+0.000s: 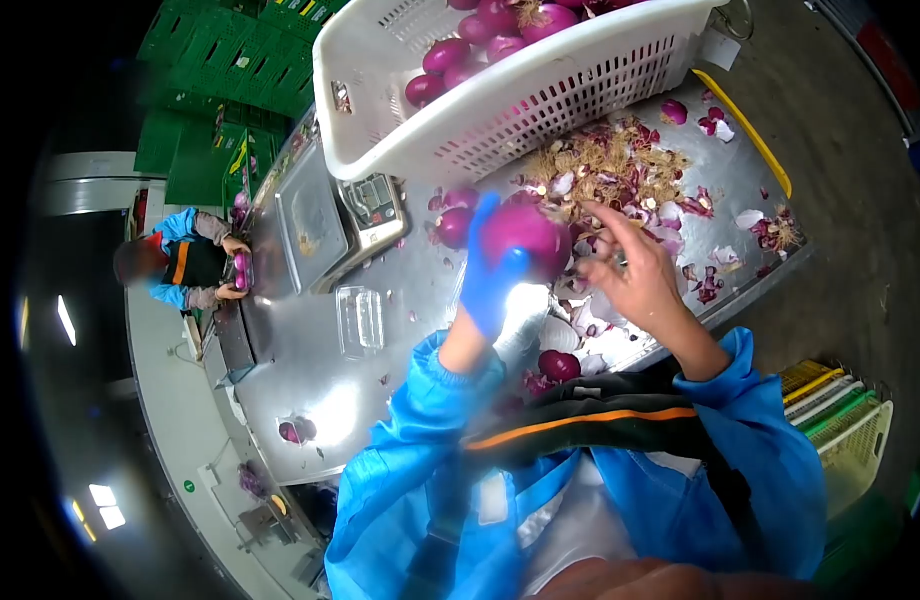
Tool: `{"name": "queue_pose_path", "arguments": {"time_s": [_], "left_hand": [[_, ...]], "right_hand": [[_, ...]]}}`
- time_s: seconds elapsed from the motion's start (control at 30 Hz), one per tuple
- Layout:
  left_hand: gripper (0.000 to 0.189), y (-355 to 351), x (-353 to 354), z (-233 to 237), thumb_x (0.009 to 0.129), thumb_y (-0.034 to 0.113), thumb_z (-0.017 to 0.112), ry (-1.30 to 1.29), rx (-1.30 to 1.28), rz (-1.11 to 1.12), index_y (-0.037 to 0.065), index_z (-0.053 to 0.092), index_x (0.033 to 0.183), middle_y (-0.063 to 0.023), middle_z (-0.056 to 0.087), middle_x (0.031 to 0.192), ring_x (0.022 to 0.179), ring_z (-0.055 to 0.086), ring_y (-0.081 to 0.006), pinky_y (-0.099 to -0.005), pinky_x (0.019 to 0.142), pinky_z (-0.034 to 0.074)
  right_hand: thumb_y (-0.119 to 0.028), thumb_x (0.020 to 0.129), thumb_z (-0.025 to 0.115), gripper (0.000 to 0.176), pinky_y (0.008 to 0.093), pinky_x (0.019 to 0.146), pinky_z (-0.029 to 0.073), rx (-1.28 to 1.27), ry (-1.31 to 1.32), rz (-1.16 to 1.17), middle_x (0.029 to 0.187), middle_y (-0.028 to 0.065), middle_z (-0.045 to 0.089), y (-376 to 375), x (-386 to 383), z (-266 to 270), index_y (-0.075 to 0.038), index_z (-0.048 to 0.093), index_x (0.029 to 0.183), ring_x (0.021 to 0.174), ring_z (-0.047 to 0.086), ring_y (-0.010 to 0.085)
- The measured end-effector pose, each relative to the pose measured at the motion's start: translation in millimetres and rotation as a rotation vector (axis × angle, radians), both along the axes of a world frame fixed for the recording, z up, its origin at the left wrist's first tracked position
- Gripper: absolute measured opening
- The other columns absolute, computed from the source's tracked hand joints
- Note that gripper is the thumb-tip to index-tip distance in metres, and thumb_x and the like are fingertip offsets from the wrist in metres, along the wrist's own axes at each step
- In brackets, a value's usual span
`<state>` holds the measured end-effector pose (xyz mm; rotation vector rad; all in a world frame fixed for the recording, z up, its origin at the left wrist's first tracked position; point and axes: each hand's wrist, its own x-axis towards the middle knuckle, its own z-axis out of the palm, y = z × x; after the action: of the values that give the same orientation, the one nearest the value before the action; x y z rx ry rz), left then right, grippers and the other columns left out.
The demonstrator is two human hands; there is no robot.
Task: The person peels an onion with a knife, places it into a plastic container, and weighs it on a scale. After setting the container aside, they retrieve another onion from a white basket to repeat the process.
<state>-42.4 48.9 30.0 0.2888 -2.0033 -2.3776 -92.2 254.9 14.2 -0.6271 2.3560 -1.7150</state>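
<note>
My left hand [492,270], in a blue glove, holds a large red onion [528,243] up over the metal table. My bare right hand [635,268] is just to the right of that onion, its fingers bent but apart, with nothing visible in them. Behind and below lie dry onion roots and skins [620,165] in a loose heap. Another red onion [454,228] rests on the table left of the gloved hand, and a peeled-looking onion [559,366] lies among skins near my body.
A white slotted basket [540,110] of red onions stands at the back. Left of it is a scale [372,205]; a clear plastic tray [360,322] lies nearer. A wrapped onion [297,430] sits by the left edge. A co-worker [185,262] holds a pack of onions; green crates [230,60] are stacked behind.
</note>
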Motion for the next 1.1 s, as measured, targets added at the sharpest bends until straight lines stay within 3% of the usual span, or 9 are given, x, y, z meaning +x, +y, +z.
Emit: {"name": "queue_pose_path", "arguments": {"time_s": [0.1,0.17,0.27,0.3,0.4,0.53,0.57,0.8,1.1], "left_hand": [[0.103,-6,4,10,0.081,0.042,0.076,-0.076,-0.055,-0.182,0.003,0.015,0.154,-0.0145,0.049,0.137,0.117,0.057,-0.025,-0.0376,0.098,0.048],[0.117,-17,7,12,0.072,0.043,0.084,-0.07,-0.2,-0.332,0.005,0.012,0.155,-0.0151,0.045,0.142,0.124,0.052,-0.0254,-0.0397,0.102,0.045],[0.12,-3,6,-25,0.067,0.038,0.088,0.339,-0.532,-0.196,0.006,0.012,0.155,-0.015,0.042,0.144,0.13,0.047,-0.0261,-0.041,0.106,0.041],[0.117,11,8,-22,0.066,0.032,0.089,0.212,-0.158,-0.104,0.004,0.017,0.154,-0.0146,0.041,0.145,0.133,0.044,-0.0268,-0.0416,0.11,0.038],[0.109,-1,13,-35,0.069,0.029,0.088,0.032,-0.066,-0.07,0.003,0.022,0.151,-0.0145,0.041,0.145,0.132,0.045,-0.0271,-0.0417,0.109,0.039],[0.105,-4,22,-23,0.066,0.022,0.09,-0.035,-0.139,-0.049,0.003,0.027,0.148,-0.0147,0.047,0.138,0.127,0.049,-0.027,-0.041,0.105,0.043],[0.105,-6,25,-24,0.065,0.021,0.09,-0.03,-0.186,-0.068,0.003,0.028,0.148,-0.0145,0.048,0.137,0.126,0.05,-0.0268,-0.0406,0.104,0.044],[0.101,0,33,-12,0.063,0.019,0.09,-0.042,-0.245,-0.142,0.004,0.033,0.145,-0.0137,0.051,0.132,0.121,0.053,-0.0256,-0.0392,0.102,0.045],[0.101,-4,35,-13,0.063,0.022,0.089,-0.016,-0.334,-0.138,0.003,0.034,0.145,-0.0142,0.047,0.137,0.126,0.048,-0.0259,-0.0397,0.106,0.04]], "right_hand": [[-0.037,0.086,0.071,0.065,0.0309,0.071,0.05,-0.247,0.041,0.013,0.088,0.0048,0.061,-17,-4,-24,-0.01,0.048,0.14,0.077,0.061,0.0198],[-0.046,0.094,0.06,0.052,0.0248,0.059,0.049,-0.595,-0.536,0.124,0.081,0.0027,0.057,-7,0,-18,-0.007,0.053,0.127,0.063,0.058,0.0137],[-0.048,0.1,0.049,0.048,0.024,0.05,0.037,-0.968,-1.113,0.245,0.079,0.0021,0.056,-13,12,-55,-0.007,0.048,0.125,0.056,0.049,0.0088],[-0.047,0.102,0.044,0.041,0.0249,0.048,0.038,-0.97,-1.164,0.248,0.075,0.0022,0.054,-18,15,-34,-0.008,0.052,0.112,0.051,0.048,0.0111],[-0.045,0.1,0.05,0.039,0.0261,0.051,0.044,-0.549,-0.832,0.25,0.077,0.0015,0.056,-17,9,-52,-0.008,0.059,0.104,0.056,0.053,0.0096],[-0.019,0.086,0.065,0.029,0.0333,0.068,0.05,0.189,0.442,-0.007,0.086,0.0063,0.06,-2,7,-23,-0.005,0.063,0.111,0.082,0.063,0.0255],[-0.011,0.076,0.066,0.034,0.0333,0.064,0.05,0.263,0.538,0.011,0.086,0.0071,0.059,-1,7,-11,-0.006,0.064,0.11,0.077,0.063,0.027],[-0.002,0.074,0.068,0.039,0.0351,0.061,0.052,0.419,0.686,0.077,0.084,0.0081,0.059,-8,0,-9,-0.005,0.065,0.113,0.072,0.064,0.0244],[-0.012,0.077,0.069,0.045,0.0346,0.063,0.051,0.364,0.483,0.036,0.093,0.007,0.062,8,1,-31,-0.01,0.061,0.122,0.078,0.065,0.027]]}}
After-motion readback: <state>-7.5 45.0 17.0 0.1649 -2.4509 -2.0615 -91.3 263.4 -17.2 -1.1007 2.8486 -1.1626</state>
